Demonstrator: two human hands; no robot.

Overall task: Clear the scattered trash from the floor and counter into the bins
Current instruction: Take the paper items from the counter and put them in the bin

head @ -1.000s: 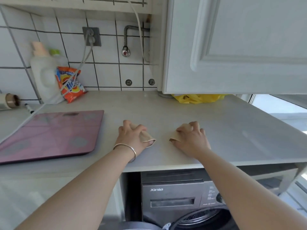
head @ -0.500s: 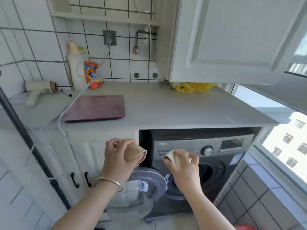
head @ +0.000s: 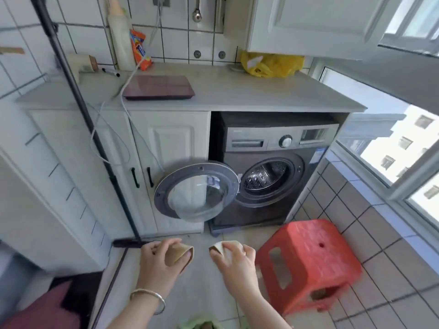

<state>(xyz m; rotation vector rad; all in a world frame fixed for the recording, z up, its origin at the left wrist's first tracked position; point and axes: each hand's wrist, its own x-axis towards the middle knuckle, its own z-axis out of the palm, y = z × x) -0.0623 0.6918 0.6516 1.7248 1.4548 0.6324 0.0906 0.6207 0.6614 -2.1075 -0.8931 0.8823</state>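
Note:
My left hand [head: 159, 258] grips a squashed brown cardboard tube [head: 179, 254], its open end pointing right. My right hand [head: 236, 262] holds a second flattened cardboard tube [head: 219, 248], mostly hidden under the fingers. Both hands hang low over the tiled floor, well in front of the counter [head: 237, 96]. At the bottom edge a green-lined bin [head: 202, 325] just shows between my forearms.
A red plastic stool [head: 313, 260] stands on the floor to the right. The washing machine [head: 273, 162] has its round door [head: 197, 191] swung open to the left. On the counter lie a purple scale [head: 159, 87], a yellow bag [head: 270, 64], a detergent bottle and an orange packet.
I have backed away from the counter with a cardboard tube in each hand. The hands have sunk from counter height to just above the floor, and the stool and bin edge have come into view.

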